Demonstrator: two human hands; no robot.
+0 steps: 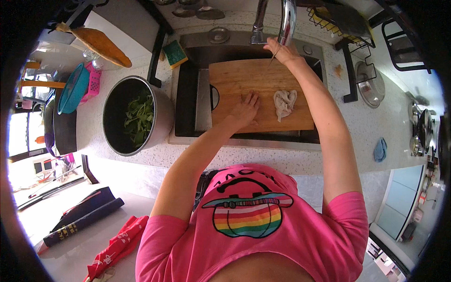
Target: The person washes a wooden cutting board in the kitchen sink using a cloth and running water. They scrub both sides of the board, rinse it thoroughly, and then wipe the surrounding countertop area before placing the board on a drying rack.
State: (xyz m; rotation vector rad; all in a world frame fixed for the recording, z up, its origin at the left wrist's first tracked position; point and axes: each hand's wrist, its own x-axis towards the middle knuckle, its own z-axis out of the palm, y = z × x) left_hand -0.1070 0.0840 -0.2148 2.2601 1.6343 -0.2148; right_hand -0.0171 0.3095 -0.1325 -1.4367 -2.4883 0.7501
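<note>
A wooden cutting board (246,75) lies across the stainless steel sink (202,102). On its lower middle my left hand (246,108) rests palm down, fingers spread, holding nothing. A crumpled, wet-looking white cloth (284,102) sits on the board to the right of that hand. My right hand (287,55) is up at the chrome faucet (288,21), fingers by the end of its spout and partly hidden behind the metal. Whether those fingers grip the faucet is unclear. A thin streak, possibly water, runs down from there toward the board.
Left of the sink stands a deep metal pot (162,109) with leafy greens (140,121) inside. A green and yellow sponge (175,54) is at the sink's corner. A blue cloth (380,149) and a glass lid (371,86) are on the right. A loofah-like item (100,46) hangs upper left.
</note>
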